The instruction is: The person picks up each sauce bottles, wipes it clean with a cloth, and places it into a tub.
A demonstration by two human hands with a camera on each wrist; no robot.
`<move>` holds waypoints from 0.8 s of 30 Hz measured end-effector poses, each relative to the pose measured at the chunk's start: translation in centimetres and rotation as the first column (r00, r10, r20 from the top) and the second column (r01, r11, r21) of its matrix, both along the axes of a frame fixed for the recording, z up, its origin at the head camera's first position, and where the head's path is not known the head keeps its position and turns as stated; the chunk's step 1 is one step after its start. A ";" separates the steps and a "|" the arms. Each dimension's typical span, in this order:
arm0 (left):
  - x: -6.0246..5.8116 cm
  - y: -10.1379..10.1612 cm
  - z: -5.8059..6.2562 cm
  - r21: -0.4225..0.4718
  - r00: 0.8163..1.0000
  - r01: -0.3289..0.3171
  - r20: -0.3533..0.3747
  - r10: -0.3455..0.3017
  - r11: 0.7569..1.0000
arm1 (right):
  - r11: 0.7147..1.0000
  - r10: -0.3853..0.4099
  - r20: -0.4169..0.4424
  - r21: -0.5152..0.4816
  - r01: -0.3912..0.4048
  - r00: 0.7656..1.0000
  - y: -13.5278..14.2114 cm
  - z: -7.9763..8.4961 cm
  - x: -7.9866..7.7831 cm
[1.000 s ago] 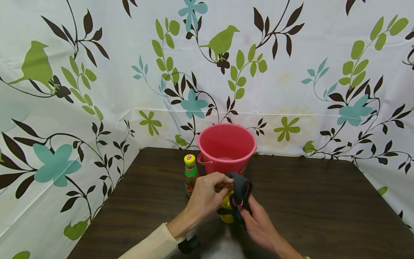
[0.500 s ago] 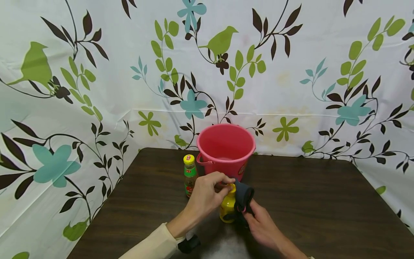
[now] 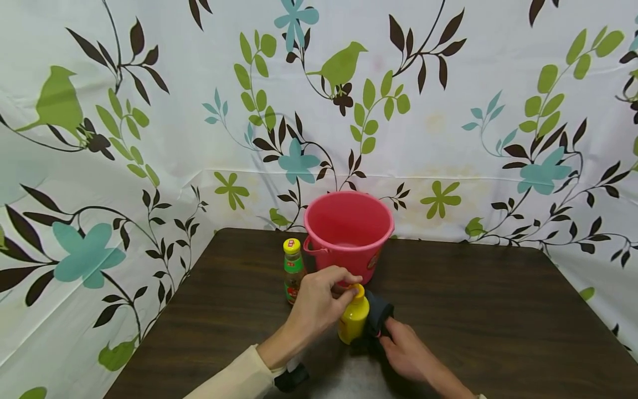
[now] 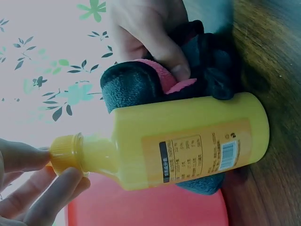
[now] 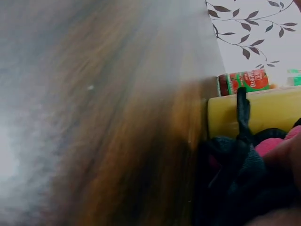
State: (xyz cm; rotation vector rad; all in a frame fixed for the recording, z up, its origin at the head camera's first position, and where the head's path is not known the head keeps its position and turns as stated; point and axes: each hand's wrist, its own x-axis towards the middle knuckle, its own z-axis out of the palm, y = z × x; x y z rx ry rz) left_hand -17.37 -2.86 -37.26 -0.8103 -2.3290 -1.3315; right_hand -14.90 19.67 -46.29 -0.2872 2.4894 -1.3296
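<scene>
A yellow plastic bottle with a printed label stands upright on the dark table. My left hand pinches its yellow cap between thumb and fingers. In my right hand is a dark grey cloth with pink on its other face and black edging. The cloth is bunched and lies against the bottle's right side, low on the body in the head view. The left wrist view shows the right thumb pressing into the pink part, and some cloth showing past the bottle's far side.
Behind the yellow bottle stands a pink bucket with its handle hanging on the left. A glass sauce bottle with a yellow cap and green label is just left of the bucket. Patterned fabric hangs behind the wooden table.
My right hand has moved the cloth from high by the cap down along the bottle's right side, baring more of the yellow body. The left hand has stayed at the cap.
</scene>
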 end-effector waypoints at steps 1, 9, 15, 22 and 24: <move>0.0 0.0 0.0 0.000 1.000 0.000 0.003 0.000 1.000 | 1.000 0.005 0.001 0.023 -0.005 1.000 0.1 -0.2 -0.1; 0.4 0.0 0.1 -0.019 1.000 -0.014 0.018 0.014 1.000 | 0.987 0.005 -0.053 0.163 0.004 0.999 -0.5 1.0 -0.3; 0.4 -0.1 0.4 -0.037 1.000 -0.012 0.011 0.012 0.999 | 0.994 -0.041 -0.017 0.101 0.042 0.999 -0.8 1.1 -0.2; 0.3 -0.2 0.5 -0.049 1.000 0.000 0.009 0.001 0.999 | 0.986 -0.043 0.050 -0.158 0.050 0.998 -0.9 1.5 0.4; 0.3 -0.3 0.5 -0.054 1.000 -0.002 0.009 0.003 0.999 | 0.977 -0.067 0.050 -0.198 0.076 0.996 -1.1 1.8 0.5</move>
